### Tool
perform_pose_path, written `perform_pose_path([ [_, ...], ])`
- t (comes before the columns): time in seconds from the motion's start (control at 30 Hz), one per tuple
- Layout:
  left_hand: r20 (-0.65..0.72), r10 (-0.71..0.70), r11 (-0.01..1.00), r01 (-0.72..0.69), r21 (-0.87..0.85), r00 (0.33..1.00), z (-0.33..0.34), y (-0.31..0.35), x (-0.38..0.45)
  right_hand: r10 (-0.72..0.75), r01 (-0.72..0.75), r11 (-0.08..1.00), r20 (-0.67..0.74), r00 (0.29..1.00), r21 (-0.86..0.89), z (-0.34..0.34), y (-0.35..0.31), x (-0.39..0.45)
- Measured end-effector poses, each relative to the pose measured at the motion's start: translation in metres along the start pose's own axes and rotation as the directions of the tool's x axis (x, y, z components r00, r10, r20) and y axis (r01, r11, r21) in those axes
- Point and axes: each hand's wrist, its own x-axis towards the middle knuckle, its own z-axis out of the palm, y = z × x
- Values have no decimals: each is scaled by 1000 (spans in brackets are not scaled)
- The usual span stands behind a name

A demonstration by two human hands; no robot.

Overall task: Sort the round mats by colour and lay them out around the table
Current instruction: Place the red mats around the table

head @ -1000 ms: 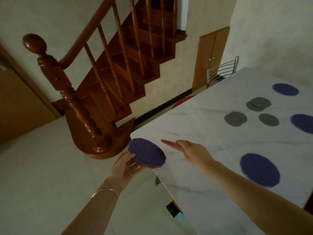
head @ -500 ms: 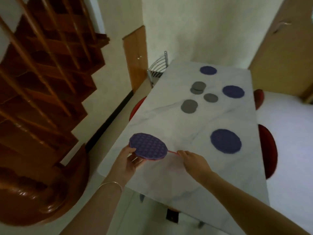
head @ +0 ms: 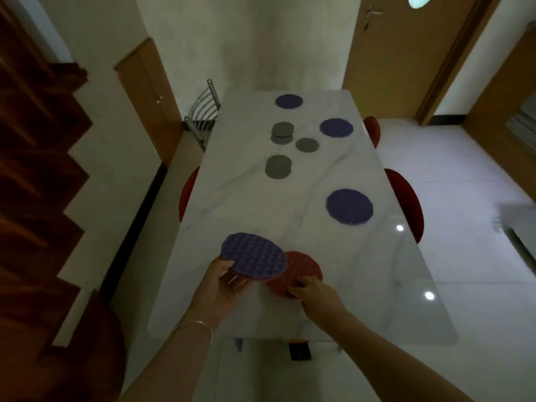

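Note:
My left hand (head: 223,281) holds a purple round mat (head: 253,259) from below, just above the near end of the white marble table (head: 232,198). My right hand (head: 314,291) grips the near edge of a red round mat (head: 304,269), which lies partly under the purple one. Three more purple mats lie on the table: one at the right middle (head: 349,206), one further back on the right (head: 336,127) and one at the far end (head: 289,101). Several small grey mats lie in the middle, two stacked (head: 282,132), one single (head: 307,145) and one nearer (head: 278,167).
Red chairs stand at the table's right side (head: 406,204) and left side (head: 185,195), and a metal chair back (head: 204,111) at the far left. A wooden staircase (head: 34,169) fills the left. Doors (head: 406,53) stand behind the table.
The view has swung from the staircase to along the table. My right hand has drawn the red mat out from under the purple one, so more of it shows.

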Motion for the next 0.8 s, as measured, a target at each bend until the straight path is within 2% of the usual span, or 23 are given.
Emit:
perform_pose_path([
  [0.2, -25, -31, 999, 32, 30, 999, -10, -3, 5, 55, -55, 998, -20, 998, -13, 15, -1, 5],
  [0.8, -53, -60, 998, 62, 24, 997, -22, -3, 19, 76, -72, 996, 63, 995, -59, 25, -10, 7],
])
